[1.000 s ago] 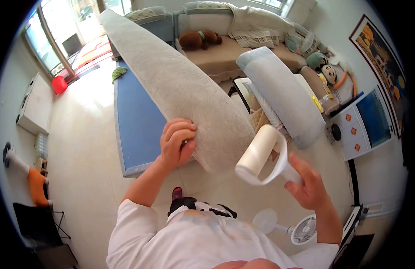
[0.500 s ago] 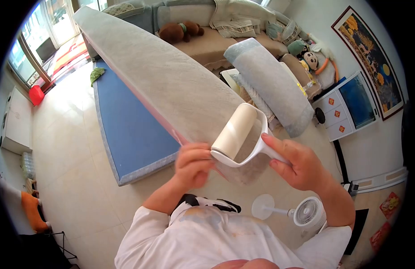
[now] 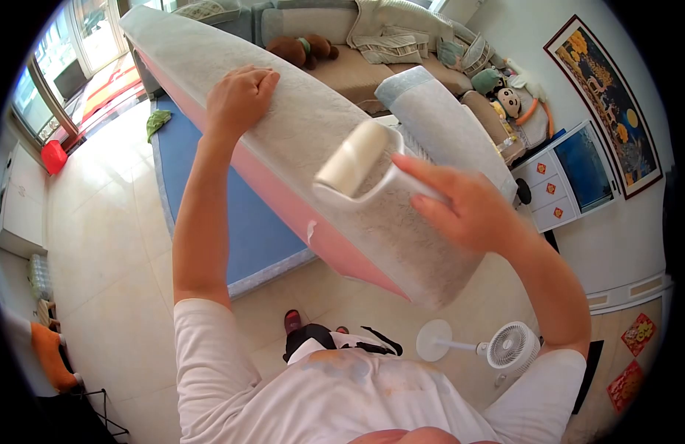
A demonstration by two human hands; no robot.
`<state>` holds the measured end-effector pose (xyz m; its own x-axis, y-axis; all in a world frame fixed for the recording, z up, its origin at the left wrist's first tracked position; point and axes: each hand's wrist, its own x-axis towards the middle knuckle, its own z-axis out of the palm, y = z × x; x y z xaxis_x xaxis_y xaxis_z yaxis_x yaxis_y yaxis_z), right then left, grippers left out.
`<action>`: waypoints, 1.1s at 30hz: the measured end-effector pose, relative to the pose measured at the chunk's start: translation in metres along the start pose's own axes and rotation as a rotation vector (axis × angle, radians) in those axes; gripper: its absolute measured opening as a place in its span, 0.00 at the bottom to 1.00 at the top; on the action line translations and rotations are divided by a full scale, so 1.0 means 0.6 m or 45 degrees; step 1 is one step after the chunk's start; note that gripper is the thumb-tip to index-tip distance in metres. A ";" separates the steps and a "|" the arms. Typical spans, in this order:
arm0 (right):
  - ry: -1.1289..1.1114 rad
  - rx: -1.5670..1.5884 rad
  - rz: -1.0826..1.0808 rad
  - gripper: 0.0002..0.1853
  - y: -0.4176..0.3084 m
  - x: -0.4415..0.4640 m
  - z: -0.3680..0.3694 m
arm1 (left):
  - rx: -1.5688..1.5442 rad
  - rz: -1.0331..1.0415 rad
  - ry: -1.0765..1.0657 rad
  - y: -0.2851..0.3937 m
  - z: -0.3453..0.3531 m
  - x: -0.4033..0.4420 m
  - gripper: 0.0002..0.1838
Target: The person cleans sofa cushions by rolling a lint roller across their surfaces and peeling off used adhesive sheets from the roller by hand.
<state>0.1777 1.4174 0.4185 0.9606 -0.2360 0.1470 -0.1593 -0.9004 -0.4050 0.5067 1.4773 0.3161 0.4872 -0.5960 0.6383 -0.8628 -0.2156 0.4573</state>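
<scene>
A long grey fabric-covered cushion (image 3: 305, 126) with a pink underside (image 3: 283, 200) slants over a blue panel (image 3: 202, 170) edged in grey. My left hand (image 3: 243, 96) rests on the cushion's upper edge, its fingers curled over the fabric; whether it pinches anything is hidden. In my right hand (image 3: 468, 203) is the handle of a white lint roller (image 3: 357, 159), whose cream cylinder lies over the cushion's near part. Contact between cylinder and fabric cannot be made out.
A second grey cushion (image 3: 453, 126) lies at the right behind the long one. Beyond stands a brown sofa (image 3: 342, 74) with a brown plush toy (image 3: 302, 50). A white fan (image 3: 513, 346) is on the floor near my right arm. A green cloth (image 3: 158, 124) lies on the panel's far corner.
My left hand has moved from the near edge up onto the cushion. The long cushion has tilted, showing more pink underside. The roller in my right hand has shifted up and left.
</scene>
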 end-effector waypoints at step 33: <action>0.253 0.057 0.434 0.26 -0.040 -0.417 0.015 | -0.203 -0.273 -0.046 -0.069 -0.068 -0.031 0.15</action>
<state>-0.0566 1.5011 0.3833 0.7906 -0.5890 0.1673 -0.4474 -0.7422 -0.4989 0.5387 1.5289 0.3110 0.6487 -0.5780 0.4951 -0.7071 -0.2172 0.6729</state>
